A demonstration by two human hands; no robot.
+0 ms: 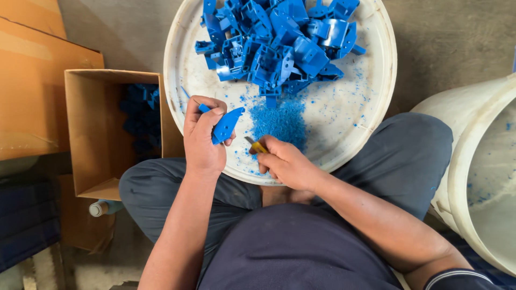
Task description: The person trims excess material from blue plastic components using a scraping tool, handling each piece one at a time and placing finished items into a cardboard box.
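A seated person, seen from above, works over a round white tub lid (376, 107) resting across the lap. The left hand (201, 137) is closed around a flat blue plastic part (226, 124), held just above the lid's near-left rim; fingers cover one end of the part. The right hand (285, 161) is curled tight on a small yellow-handled knife (257, 145), most of it hidden inside the fist, the blade hard to make out. On the lid's far side lies a heap of blue parts (279, 43), cut off by the frame's top. Blue shavings (279, 121) gather between heap and hands. Left of the lid, an open cardboard box (91, 139) holds more parts in shadow.
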